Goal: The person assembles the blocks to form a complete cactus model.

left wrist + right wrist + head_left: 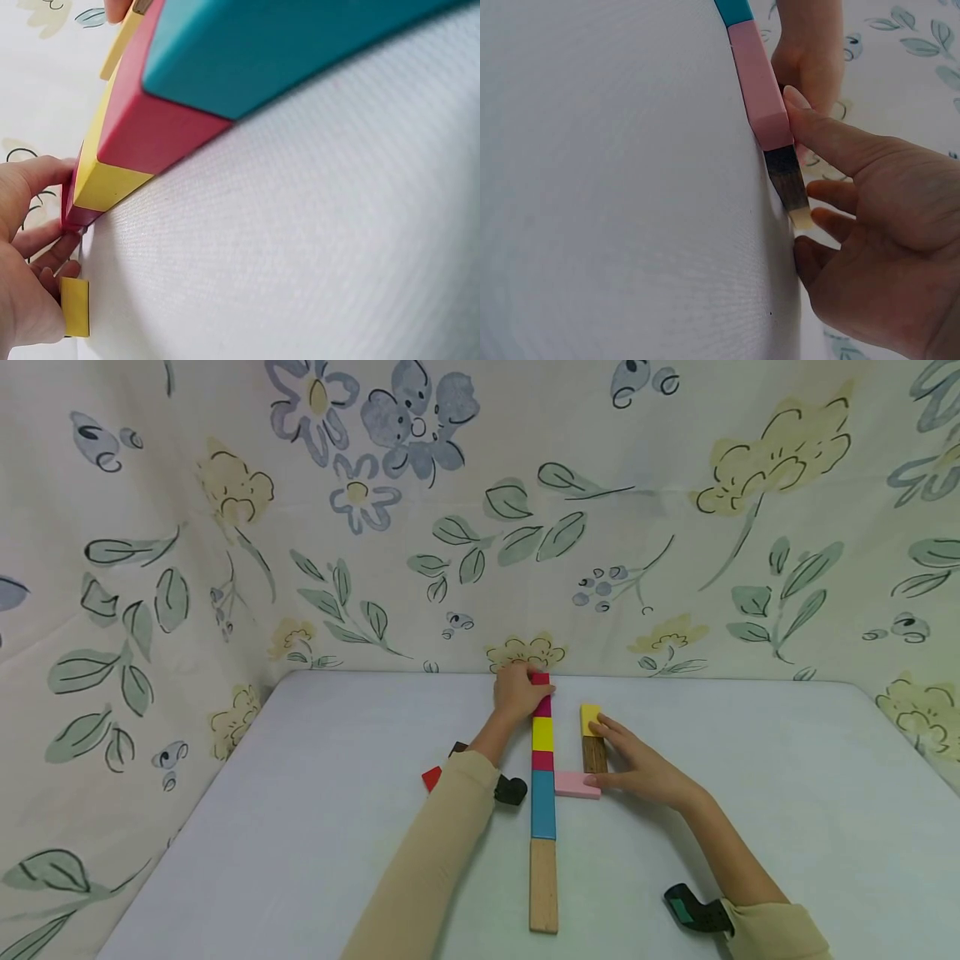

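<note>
Wooden blocks lie end to end in a row running away from me: natural wood (543, 885), blue (543, 805), red (542, 761), yellow (542, 734) and a magenta block (542, 706) at the far end. My left hand (517, 692) holds the far magenta end between thumb and fingers. A small yellow block (76, 307) shows beside its palm in the left wrist view. A pink block (576, 784) branches right from the blue one; beyond its outer end lie a brown block (594, 754) and a yellow block (590, 720). My right hand (643, 767) touches the pink with its thumb and the yellow with extended fingertips.
The white table (315, 827) ends just past the left hand, with a flowered curtain (465, 527) behind it. Black wrist cameras sit at both forearms, the right one (697, 910) near the cuff. A red piece (431, 778) shows left of the left sleeve.
</note>
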Demonstrator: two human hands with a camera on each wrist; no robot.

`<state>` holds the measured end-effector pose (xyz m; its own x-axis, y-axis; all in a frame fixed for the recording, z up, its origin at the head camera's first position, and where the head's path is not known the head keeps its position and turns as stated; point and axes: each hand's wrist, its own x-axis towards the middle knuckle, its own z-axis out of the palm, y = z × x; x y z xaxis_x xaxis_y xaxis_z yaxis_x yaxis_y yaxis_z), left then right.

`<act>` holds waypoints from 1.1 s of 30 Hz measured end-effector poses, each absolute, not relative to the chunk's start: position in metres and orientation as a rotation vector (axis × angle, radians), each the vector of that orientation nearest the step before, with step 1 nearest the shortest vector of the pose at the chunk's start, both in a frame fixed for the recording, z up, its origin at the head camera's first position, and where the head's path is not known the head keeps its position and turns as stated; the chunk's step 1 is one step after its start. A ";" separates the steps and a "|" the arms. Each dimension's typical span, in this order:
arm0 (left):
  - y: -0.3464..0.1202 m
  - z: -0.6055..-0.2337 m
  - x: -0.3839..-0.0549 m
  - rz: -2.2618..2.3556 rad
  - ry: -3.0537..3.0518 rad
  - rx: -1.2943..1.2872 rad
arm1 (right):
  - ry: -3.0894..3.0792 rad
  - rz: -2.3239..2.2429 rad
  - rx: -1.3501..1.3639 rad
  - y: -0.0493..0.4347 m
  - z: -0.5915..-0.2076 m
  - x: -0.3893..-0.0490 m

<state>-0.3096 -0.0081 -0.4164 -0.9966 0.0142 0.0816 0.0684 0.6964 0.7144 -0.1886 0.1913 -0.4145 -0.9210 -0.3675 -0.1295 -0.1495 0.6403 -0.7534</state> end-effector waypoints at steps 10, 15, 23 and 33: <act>-0.014 -0.413 -0.313 -1.299 -2.815 -0.064 | 2.604 -1.153 -0.438 0.192 -0.413 -0.188; -0.016 -0.412 -0.314 -1.353 -2.791 -0.066 | 2.598 -1.155 -0.436 0.192 -0.412 -0.187; -0.017 -0.412 -0.314 -1.325 -2.785 -0.084 | 2.592 -1.160 -0.426 0.191 -0.412 -0.187; -0.018 -0.415 -0.314 -1.376 -2.775 -0.099 | 2.586 -1.163 -0.420 0.192 -0.414 -0.188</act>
